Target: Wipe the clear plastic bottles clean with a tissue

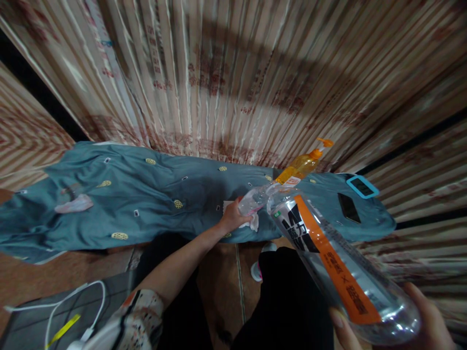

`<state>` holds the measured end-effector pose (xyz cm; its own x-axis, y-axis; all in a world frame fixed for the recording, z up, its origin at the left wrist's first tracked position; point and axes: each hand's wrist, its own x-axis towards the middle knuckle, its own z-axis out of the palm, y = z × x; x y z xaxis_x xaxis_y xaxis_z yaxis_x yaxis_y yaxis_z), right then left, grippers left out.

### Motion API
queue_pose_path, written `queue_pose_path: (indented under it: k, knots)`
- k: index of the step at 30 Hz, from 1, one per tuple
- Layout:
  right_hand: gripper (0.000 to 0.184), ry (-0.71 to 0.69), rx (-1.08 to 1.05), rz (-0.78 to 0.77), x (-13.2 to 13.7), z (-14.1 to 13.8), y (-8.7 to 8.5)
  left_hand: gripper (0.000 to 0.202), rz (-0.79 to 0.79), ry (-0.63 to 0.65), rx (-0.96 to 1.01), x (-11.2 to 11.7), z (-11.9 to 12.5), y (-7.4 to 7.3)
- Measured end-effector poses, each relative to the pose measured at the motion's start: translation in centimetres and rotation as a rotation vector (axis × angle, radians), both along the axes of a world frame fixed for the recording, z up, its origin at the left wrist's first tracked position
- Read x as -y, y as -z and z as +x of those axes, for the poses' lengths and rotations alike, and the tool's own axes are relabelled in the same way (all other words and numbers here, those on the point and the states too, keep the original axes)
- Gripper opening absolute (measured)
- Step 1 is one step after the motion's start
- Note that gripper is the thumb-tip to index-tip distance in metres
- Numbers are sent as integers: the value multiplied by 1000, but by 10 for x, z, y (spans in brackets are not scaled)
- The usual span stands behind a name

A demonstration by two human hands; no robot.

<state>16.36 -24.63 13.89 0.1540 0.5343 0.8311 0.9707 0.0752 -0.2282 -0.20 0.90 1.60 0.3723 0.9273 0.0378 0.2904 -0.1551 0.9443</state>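
My right hand (pixel 426 311) grips the base of a large clear plastic bottle (pixel 321 257) with an orange and silver label. This bottle is tilted, its neck up and to the left. My left hand (pixel 231 216) is closed around a smaller clear plastic bottle (pixel 251 199), close to the large bottle's neck; whether the two touch I cannot tell. Just beyond stands a pump bottle (pixel 299 166) of amber liquid with an orange pump head, partly hidden. White tissue (pixel 254 222) lies below my left hand on the teal patterned cloth (pixel 197 194).
At the cloth's right end lie a dark phone (pixel 349 207) and a blue-framed device (pixel 362 186). A crumpled pale plastic piece (pixel 75 203) is at the left. Pleated curtains (pixel 237 87) hang behind. A white cable (pixel 104 296) rests on a grey surface at lower left.
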Motion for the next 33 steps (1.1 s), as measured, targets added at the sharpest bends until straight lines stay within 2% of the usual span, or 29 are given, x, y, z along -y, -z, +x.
queue_pose_path:
  k: [4, 13, 19, 26, 33]
  knots:
    - [99, -36, 46, -10, -2, 3, 1, 67, 1, -9, 2, 0, 0, 0]
    - [100, 11, 6, -3, 0, 3, 3, 68, 5, -15, 51, 0, 0, 3]
    - [99, -43, 34, 8, -2, 2, 0, 69, 1, -12, 31, 0, 1, 2]
    - [105, -5, 45, -17, 2, 9, 5, 68, 6, -12, 29, 0, 0, 1]
    - [101, -23, -11, -23, 0, 0, 1, 72, -11, -2, 36, 1, -1, -3]
